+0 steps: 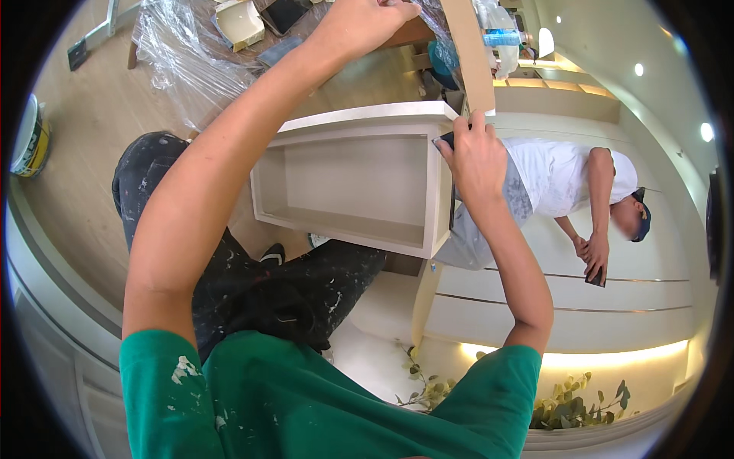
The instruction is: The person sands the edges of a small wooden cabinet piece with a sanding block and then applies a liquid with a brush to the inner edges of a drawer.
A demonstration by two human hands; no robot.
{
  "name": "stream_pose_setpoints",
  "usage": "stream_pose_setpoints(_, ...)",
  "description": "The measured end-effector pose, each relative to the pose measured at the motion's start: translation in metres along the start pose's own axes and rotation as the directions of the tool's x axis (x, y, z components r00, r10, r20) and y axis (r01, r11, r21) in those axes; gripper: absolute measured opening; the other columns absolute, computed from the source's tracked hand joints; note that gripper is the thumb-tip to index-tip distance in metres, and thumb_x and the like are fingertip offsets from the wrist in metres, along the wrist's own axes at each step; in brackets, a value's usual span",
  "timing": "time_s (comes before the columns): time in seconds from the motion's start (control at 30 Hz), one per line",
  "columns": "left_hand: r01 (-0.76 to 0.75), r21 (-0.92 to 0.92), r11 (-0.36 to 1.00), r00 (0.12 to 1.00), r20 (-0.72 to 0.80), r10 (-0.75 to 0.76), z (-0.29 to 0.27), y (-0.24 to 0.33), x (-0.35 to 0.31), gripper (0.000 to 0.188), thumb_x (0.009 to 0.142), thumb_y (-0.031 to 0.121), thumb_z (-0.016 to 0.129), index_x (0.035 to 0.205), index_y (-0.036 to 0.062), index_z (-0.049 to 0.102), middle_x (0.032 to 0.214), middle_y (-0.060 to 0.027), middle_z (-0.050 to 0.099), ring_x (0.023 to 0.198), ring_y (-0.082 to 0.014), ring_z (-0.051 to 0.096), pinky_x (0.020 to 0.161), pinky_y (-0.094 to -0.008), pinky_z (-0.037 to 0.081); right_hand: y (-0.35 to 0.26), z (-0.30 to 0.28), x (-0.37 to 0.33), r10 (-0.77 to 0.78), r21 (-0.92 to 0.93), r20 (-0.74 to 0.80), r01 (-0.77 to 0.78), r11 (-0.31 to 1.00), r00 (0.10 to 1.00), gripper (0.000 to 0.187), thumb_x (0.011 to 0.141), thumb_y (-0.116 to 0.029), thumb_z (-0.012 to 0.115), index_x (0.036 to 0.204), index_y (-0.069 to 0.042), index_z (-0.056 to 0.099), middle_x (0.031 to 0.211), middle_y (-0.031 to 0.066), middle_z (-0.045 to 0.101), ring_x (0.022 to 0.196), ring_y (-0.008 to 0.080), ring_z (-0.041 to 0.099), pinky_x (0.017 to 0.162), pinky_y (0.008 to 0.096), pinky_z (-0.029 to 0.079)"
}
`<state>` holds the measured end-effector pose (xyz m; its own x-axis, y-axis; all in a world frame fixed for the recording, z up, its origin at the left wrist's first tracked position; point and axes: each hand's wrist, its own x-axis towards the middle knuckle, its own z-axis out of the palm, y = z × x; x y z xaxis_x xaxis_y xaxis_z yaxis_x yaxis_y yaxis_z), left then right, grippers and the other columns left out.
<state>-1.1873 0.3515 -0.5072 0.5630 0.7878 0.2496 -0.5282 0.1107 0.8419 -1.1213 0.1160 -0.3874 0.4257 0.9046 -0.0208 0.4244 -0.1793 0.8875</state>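
A cream-coloured drawer-like box [438, 199] lies with its hollow side toward me, between my arms and above my paint-spotted dark trousers. At its upper right corner my right hand [480, 164] is closed, the fingers bent over the edge. Under that hand shows a small piece of black sandpaper [444, 141], mostly hidden by the fingers. My left hand [365, 24] reaches up to the top edge of the picture, past the box and close to a table with plastic sheeting. Its fingers are partly cut off, so their grip is unclear.
Crumpled clear plastic sheeting [180, 61] and an open carton [238, 24] are at upper left. A tan board [468, 57] rises beyond my right hand. Right of it a person in a white shirt [562, 176] bends over, holding a dark block. A bucket [32, 141] stands far left.
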Motion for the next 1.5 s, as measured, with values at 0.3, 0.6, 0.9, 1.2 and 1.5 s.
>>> stream_pose_setpoints(0.3,0.028,0.056,0.998,0.997,0.066,-0.032,-0.005,-0.002,0.005,0.036,0.094,0.028,0.068,0.070,0.0014,0.060,0.061,-0.0028,0.055,0.060,-0.0114,0.049,0.058,-0.0356,0.043,-0.004,0.007,0.002,-0.050,-0.023,0.013,0.050,0.998,0.999,0.040,0.075,-0.034,0.087,0.093,-0.006,0.065,0.098,0.0070,0.054,0.084,0.0243,0.067,0.067,0.0352,0.059)
stream_pose_setpoints(0.6,0.027,0.021,0.999,0.998,0.063,-0.028,-0.003,0.001,0.001,0.036,0.094,0.028,0.068,0.072,0.0010,0.061,0.061,-0.0017,0.055,0.061,-0.0109,0.049,0.059,-0.0348,0.042,-0.001,0.005,-0.002,-0.056,0.014,0.012,0.056,0.998,0.998,0.041,0.073,-0.033,0.088,0.093,-0.006,0.065,0.099,0.0071,0.055,0.084,0.0246,0.067,0.070,0.0372,0.059)
stream_pose_setpoints(0.9,0.013,0.028,1.000,0.999,0.032,-0.014,-0.004,0.000,0.003,0.036,0.094,0.029,0.068,0.073,0.0003,0.062,0.061,-0.0023,0.055,0.062,-0.0110,0.049,0.059,-0.0353,0.043,-0.001,-0.004,-0.001,-0.117,-0.006,0.103,0.118,0.993,0.988,0.041,0.073,-0.031,0.088,0.095,-0.005,0.066,0.098,0.0078,0.056,0.088,0.0247,0.068,0.071,0.0354,0.060)
stream_pose_setpoints(1.2,0.041,0.033,0.999,0.998,0.052,-0.043,-0.008,0.007,0.002,0.035,0.093,0.029,0.067,0.072,0.0012,0.061,0.062,-0.0017,0.054,0.061,-0.0105,0.048,0.059,-0.0353,0.042,0.002,-0.004,0.004,-0.170,-0.020,0.099,0.173,0.985,0.980,0.041,0.073,-0.031,0.088,0.096,-0.005,0.067,0.099,0.0075,0.058,0.090,0.0237,0.068,0.072,0.0350,0.060)
stream_pose_setpoints(1.5,0.061,0.046,0.997,0.997,0.050,-0.063,-0.008,0.010,0.000,0.036,0.093,0.030,0.067,0.072,0.0005,0.061,0.061,-0.0025,0.053,0.061,-0.0122,0.048,0.060,-0.0362,0.043,0.004,-0.006,0.002,-0.199,-0.001,0.107,0.201,0.980,0.974,0.041,0.073,-0.031,0.088,0.096,-0.005,0.067,0.099,0.0076,0.058,0.090,0.0236,0.068,0.072,0.0349,0.060)
